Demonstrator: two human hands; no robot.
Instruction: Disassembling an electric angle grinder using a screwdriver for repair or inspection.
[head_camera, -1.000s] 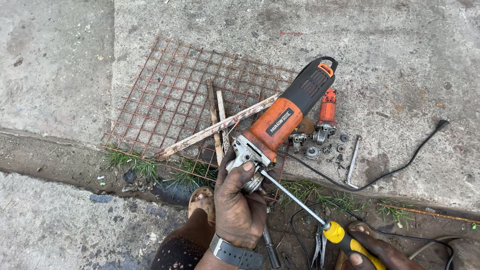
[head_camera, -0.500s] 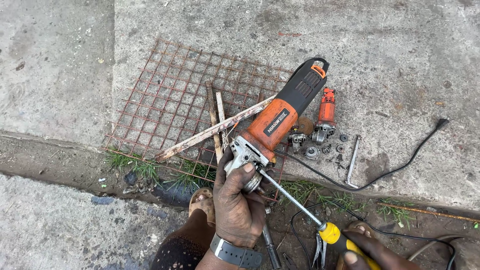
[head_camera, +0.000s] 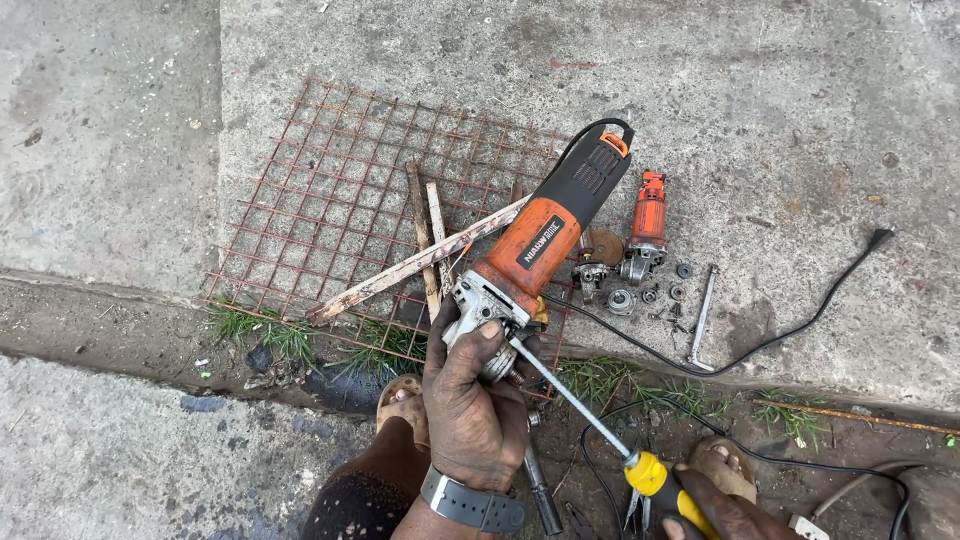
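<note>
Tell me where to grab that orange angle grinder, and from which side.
Take the angle grinder by its narrow black rear handle, coming from above on the far side. That end is bare and slim enough to wrap. The metal head is taken: the left hand grips it, and the screwdriver in the right hand is set against it.

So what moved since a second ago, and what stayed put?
Not much. The angle grinder tipped a little, its black tail end swinging up and left. The right hand with the yellow-handled screwdriver slid slightly toward the left. The left hand kept its grip on the grinder's metal head. The rusty mesh, wooden sticks and loose parts stayed put.
</note>
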